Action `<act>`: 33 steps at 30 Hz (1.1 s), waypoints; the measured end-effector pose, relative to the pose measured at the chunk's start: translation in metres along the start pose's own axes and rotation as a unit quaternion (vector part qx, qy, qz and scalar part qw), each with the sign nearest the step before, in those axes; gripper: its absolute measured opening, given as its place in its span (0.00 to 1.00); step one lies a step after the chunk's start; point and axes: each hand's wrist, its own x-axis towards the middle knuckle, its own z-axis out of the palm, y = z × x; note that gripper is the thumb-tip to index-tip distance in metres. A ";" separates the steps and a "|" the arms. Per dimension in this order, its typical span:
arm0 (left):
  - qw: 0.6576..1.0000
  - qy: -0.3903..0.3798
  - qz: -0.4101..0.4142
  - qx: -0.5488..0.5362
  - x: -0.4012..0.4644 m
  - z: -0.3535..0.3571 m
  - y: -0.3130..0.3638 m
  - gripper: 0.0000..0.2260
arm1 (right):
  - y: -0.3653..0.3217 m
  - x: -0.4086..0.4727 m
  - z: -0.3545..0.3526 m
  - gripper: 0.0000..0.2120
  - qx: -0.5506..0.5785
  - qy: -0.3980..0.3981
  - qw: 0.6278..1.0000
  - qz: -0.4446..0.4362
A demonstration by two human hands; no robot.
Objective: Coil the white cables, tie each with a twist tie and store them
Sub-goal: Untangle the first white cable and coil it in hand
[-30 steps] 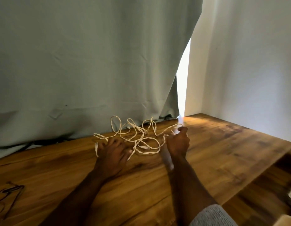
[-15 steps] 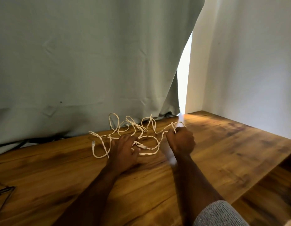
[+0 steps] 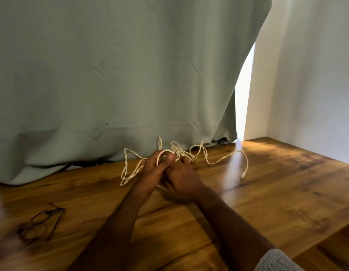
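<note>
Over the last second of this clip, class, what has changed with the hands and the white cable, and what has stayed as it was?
The two hands have come together: the left hand now grips a loop of the white cable and the right hand closes in beside it. The cable's right end, with its plug, now trails farther right. The wooden table, curtain and glasses are unchanged.

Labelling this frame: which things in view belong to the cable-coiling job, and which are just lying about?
In the job:
white cable, tangled on the table
left hand, gripping a loop of it
right hand, fingers in the tangle

Lying about:
dark wire loops, near left
grey curtain
</note>
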 end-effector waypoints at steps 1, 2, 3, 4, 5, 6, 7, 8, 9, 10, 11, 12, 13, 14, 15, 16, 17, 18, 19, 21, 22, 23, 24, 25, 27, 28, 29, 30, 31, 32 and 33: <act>0.999 0.012 0.002 0.033 0.000 -0.006 -0.001 0.05 | -0.005 0.002 0.005 0.20 0.010 -0.020 1.000 -0.021; 0.998 0.037 -0.007 0.042 0.001 -0.012 -0.003 0.06 | -0.010 0.003 0.006 0.19 0.021 -0.015 0.999 -0.042; 0.997 0.070 -0.027 0.020 0.003 -0.019 -0.005 0.09 | -0.013 0.005 0.004 0.19 0.040 0.014 0.998 -0.056; 0.992 0.111 -0.050 -0.034 0.004 -0.025 -0.005 0.11 | -0.014 0.006 0.000 0.21 0.069 0.058 0.994 -0.054; 0.981 0.148 -0.076 -0.102 0.006 -0.033 -0.006 0.12 | -0.016 0.007 -0.004 0.23 0.111 0.109 0.987 -0.037; 0.967 0.179 -0.092 -0.159 0.006 -0.040 -0.004 0.12 | -0.017 0.007 -0.006 0.25 0.148 0.153 0.977 -0.007; 0.957 0.201 -0.105 -0.184 0.006 -0.049 -0.001 0.12 | -0.019 0.007 -0.006 0.28 0.163 0.171 0.971 0.028; 0.954 0.215 -0.113 -0.176 0.004 -0.058 0.001 0.11 | -0.022 0.007 -0.005 0.30 0.150 0.149 0.975 0.062; 0.955 0.223 -0.119 -0.156 0.002 -0.066 0.001 0.09 | -0.023 0.006 0.000 0.33 0.124 0.080 0.984 0.095; 0.957 0.226 -0.122 -0.132 0.000 -0.077 0.000 0.07 | -0.026 0.006 0.004 0.34 0.094 -0.016 0.988 0.124; 0.959 0.224 -0.127 -0.116 -0.003 -0.086 0.000 0.04 | -0.027 0.004 0.010 0.31 0.065 -0.107 0.982 0.143; 0.962 0.215 -0.130 -0.102 -0.007 -0.095 0.000 0.03 | -0.027 0.002 0.015 0.26 0.039 -0.167 0.974 0.147; 0.967 0.199 -0.134 -0.091 -0.012 -0.104 0.001 0.03 | -0.026 0.002 0.016 0.21 0.023 -0.194 0.970 0.145; 0.972 0.176 -0.135 -0.082 -0.019 -0.111 0.003 0.03 | -0.024 0.002 0.016 0.18 0.015 -0.202 0.969 0.143; 0.976 0.156 -0.134 -0.077 -0.026 -0.117 0.006 0.03 | -0.021 0.003 0.014 0.17 0.011 -0.206 0.967 0.146; 0.978 0.143 -0.136 -0.073 -0.031 -0.124 0.007 0.04 | -0.019 0.005 0.012 0.18 0.009 -0.218 0.963 0.157; 0.978 0.139 -0.143 -0.062 -0.035 -0.131 0.006 0.05 | -0.017 0.006 0.010 0.19 0.010 -0.232 0.957 0.171; 0.978 0.136 -0.152 -0.042 -0.038 -0.137 0.003 0.06 | -0.016 0.007 0.009 0.21 0.018 -0.239 0.954 0.182; 0.978 0.134 -0.162 -0.017 -0.039 -0.141 -0.001 0.06 | -0.015 0.008 0.010 0.22 0.036 -0.234 0.952 0.191; 0.975 0.121 -0.186 0.027 -0.040 -0.148 -0.008 0.07 | -0.018 0.015 0.014 0.16 0.105 -0.183 0.955 0.207; 0.971 0.115 -0.204 0.040 -0.038 -0.150 -0.011 0.07 | -0.019 0.021 0.018 0.13 0.136 -0.149 0.956 0.213; 0.967 0.107 -0.224 0.048 -0.038 -0.151 -0.012 0.08 | -0.021 0.028 0.023 0.12 0.157 -0.120 0.955 0.222; 0.962 0.096 -0.250 0.046 -0.038 -0.151 -0.012 0.09 | -0.025 0.034 0.028 0.13 0.176 -0.100 0.951 0.232; 0.956 0.086 -0.278 0.026 -0.038 -0.150 -0.011 0.11 | -0.030 0.040 0.034 0.15 0.196 -0.093 0.945 0.246; 0.943 0.063 -0.324 -0.048 -0.038 -0.149 -0.010 0.16 | -0.039 0.049 0.044 0.15 0.225 -0.098 0.934 0.259; 0.938 0.055 -0.332 -0.079 -0.039 -0.149 -0.011 0.19 | -0.043 0.052 0.050 0.12 0.233 -0.096 0.933 0.255; 0.937 0.046 -0.334 -0.092 -0.038 -0.149 -0.013 0.21 | -0.047 0.053 0.053 0.11 0.240 -0.095 0.933 0.249; 0.937 0.041 -0.338 -0.081 -0.037 -0.148 -0.014 0.24 | -0.050 0.054 0.055 0.11 0.250 -0.091 0.934 0.237; 0.937 0.039 -0.342 -0.051 -0.037 -0.147 -0.014 0.29 | -0.052 0.053 0.055 0.12 0.263 -0.090 0.935 0.222; 0.937 0.036 -0.348 -0.006 -0.035 -0.144 -0.014 0.33 | -0.053 0.052 0.054 0.13 0.278 -0.095 0.935 0.201; 0.935 0.035 -0.351 0.041 -0.034 -0.141 -0.013 0.34 | -0.054 0.049 0.053 0.14 0.290 -0.109 0.934 0.180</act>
